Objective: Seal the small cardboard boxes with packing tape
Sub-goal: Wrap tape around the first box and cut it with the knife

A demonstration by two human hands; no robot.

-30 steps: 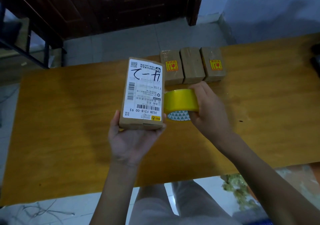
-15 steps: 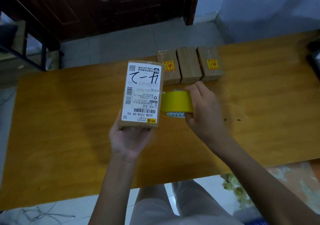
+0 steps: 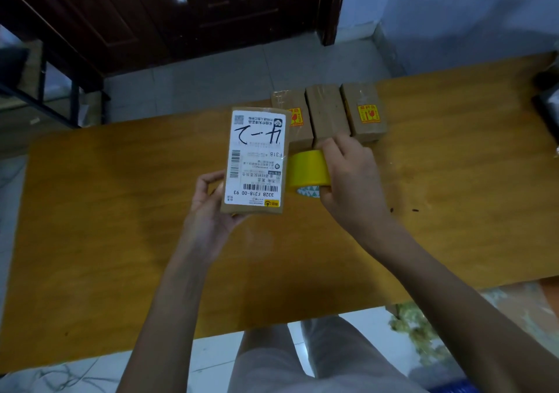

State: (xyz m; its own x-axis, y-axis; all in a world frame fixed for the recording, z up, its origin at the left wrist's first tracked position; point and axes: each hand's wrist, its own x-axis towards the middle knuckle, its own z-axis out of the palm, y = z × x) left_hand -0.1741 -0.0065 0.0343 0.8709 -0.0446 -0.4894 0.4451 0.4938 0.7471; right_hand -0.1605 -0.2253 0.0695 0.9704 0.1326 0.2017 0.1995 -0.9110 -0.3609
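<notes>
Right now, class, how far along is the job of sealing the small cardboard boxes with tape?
Looks done: three small brown cardboard boxes stand in a row at the wooden table's far edge, glossy tape visible on them. In hand: the left hand holds a labelled cardboard box while the right hand presses the yellow tape roll to its side. Left: finishing this box; no others visible.

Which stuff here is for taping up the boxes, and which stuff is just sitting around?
For the job:
- labelled cardboard box, held by the left hand
- yellow tape roll, gripped by the right hand
- three small boxes in a row on the wooden table

Just lying about:
- dark object at the table's right edge
- dark wooden door
</notes>
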